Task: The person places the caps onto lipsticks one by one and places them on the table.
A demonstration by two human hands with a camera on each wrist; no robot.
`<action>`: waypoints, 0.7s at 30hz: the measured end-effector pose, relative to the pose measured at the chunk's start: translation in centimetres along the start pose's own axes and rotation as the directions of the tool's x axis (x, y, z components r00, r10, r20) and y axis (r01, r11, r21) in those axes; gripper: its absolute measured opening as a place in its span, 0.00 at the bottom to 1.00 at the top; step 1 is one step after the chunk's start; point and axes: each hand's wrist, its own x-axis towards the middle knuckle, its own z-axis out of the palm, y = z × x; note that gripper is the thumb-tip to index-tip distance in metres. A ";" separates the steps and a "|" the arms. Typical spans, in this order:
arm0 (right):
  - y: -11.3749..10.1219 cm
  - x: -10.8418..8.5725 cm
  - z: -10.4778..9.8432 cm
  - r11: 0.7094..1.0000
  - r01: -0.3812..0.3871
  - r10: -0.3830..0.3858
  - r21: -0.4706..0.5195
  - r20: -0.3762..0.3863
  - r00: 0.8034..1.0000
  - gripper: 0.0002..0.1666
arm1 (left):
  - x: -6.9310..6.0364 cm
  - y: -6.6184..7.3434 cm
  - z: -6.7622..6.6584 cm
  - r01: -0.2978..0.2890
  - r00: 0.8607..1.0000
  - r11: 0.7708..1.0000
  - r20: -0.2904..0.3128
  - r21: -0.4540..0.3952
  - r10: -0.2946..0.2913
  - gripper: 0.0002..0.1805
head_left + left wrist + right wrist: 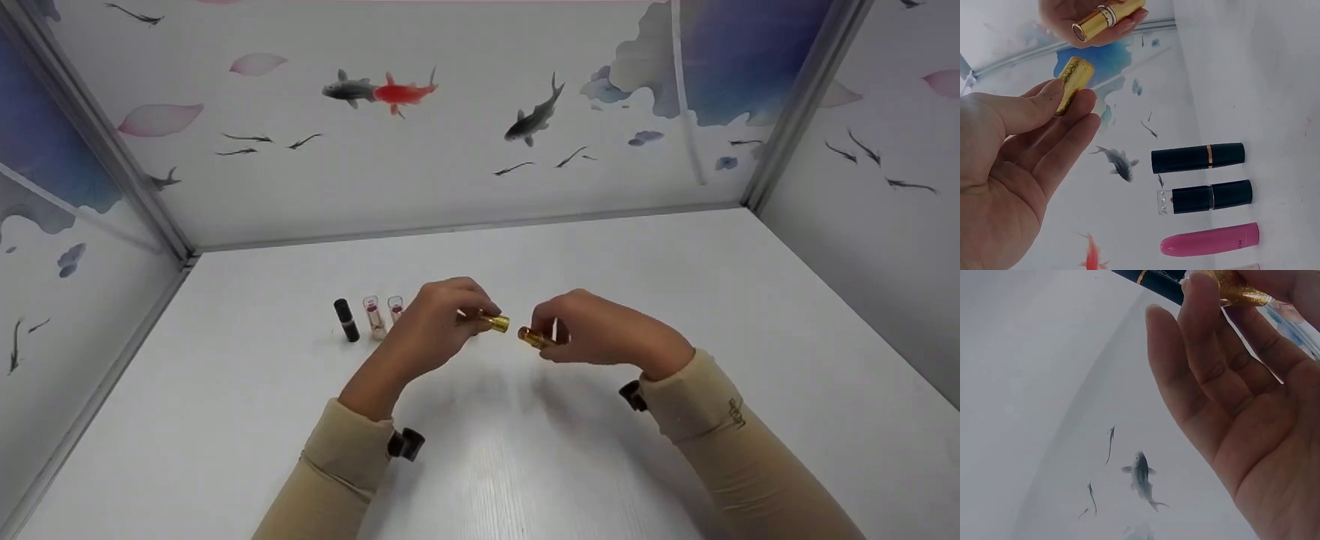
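Between thumb and fingers, my left hand [439,319] pinches a short gold lipstick cap [1076,81], which has a speckled, glittery surface. My right hand [604,334] pinches a gold lipstick tube [1100,22] with a silver ring around it. In the head view the cap and the tube [534,338] point at each other, a small gap apart, above the white table [480,450]. Part of the tube is hidden by the right fingers. In the right wrist view the right hand [1241,399] has its thumb and fingertips on the gold piece [1235,289].
Several other lipsticks stand in a row behind the left hand: a black one [346,321], clear-capped ones [374,318], and, in the left wrist view, a gold-banded black one [1196,158] and a pink one [1210,240]. Fish-printed panels [480,172] enclose the table.
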 end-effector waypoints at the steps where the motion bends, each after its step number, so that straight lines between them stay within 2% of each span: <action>1: 0.0 0.0 0.0 1.000 0.007 -0.007 -0.002 -0.008 1.000 0.07 | 0.0 0.0 0.0 0.000 1.000 1.000 -0.001 -0.008 0.000 0.09; 11: -0.1 0.0 0.1 0.999 0.048 -0.048 0.001 -0.042 0.998 0.07 | 0.1 0.1 0.4 -0.001 1.000 0.998 0.018 -0.065 0.002 0.08; 21: -0.6 -0.1 0.1 0.998 0.068 -0.067 0.007 -0.048 0.997 0.07 | 0.2 0.3 0.8 -0.008 0.999 0.999 0.041 -0.033 0.010 0.07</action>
